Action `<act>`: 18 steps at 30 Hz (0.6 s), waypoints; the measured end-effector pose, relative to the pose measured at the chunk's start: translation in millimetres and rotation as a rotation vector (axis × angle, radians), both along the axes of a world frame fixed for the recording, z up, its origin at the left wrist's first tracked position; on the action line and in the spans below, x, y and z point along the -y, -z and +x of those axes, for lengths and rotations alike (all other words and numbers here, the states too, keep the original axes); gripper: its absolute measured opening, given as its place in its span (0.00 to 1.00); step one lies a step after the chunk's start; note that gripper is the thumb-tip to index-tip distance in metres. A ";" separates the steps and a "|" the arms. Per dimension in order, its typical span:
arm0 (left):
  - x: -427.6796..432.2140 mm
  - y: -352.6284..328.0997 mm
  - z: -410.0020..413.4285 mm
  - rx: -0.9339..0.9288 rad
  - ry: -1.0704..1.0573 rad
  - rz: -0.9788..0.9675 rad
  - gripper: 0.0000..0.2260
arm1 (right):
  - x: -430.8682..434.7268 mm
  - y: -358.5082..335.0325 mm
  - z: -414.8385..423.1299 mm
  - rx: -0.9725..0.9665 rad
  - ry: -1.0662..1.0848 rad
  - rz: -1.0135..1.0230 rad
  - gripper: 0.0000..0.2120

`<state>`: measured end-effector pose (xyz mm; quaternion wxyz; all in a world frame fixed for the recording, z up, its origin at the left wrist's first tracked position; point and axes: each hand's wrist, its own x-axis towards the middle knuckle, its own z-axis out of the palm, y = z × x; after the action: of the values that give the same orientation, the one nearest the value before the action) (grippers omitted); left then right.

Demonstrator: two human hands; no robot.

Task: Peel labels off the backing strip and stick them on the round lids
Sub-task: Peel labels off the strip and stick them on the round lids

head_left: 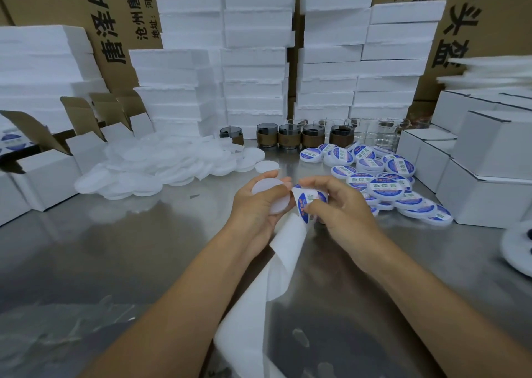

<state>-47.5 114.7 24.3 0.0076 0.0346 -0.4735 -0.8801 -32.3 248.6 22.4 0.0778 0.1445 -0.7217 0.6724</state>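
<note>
Label (302, 202), round and glossy, curls beside frosted plastic lid (272, 196).

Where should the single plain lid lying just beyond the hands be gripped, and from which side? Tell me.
Take the single plain lid by its rim, thumb and fingers on opposite edges, coming from above on the near side. It lies flat on the steel table, thin and round, so likely only the edge offers purchase, and its near edge faces bare table.
</note>
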 end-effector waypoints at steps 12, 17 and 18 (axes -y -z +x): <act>1.7 -0.5 -1.8 0.042 0.028 -0.052 0.11 | -2.4 5.2 5.5 -0.303 0.214 0.491 0.17; 0.8 0.0 -1.6 0.016 0.028 -0.053 0.13 | -3.4 2.2 5.2 -0.408 0.374 0.662 0.17; 0.4 0.4 -1.7 0.012 0.020 -0.063 0.13 | -3.7 1.3 5.4 -0.435 0.391 0.680 0.17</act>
<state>-49.1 114.3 23.9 -0.0030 0.0348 -0.5013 -0.8646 -27.0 252.3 21.1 0.3014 0.1610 -0.8822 0.3238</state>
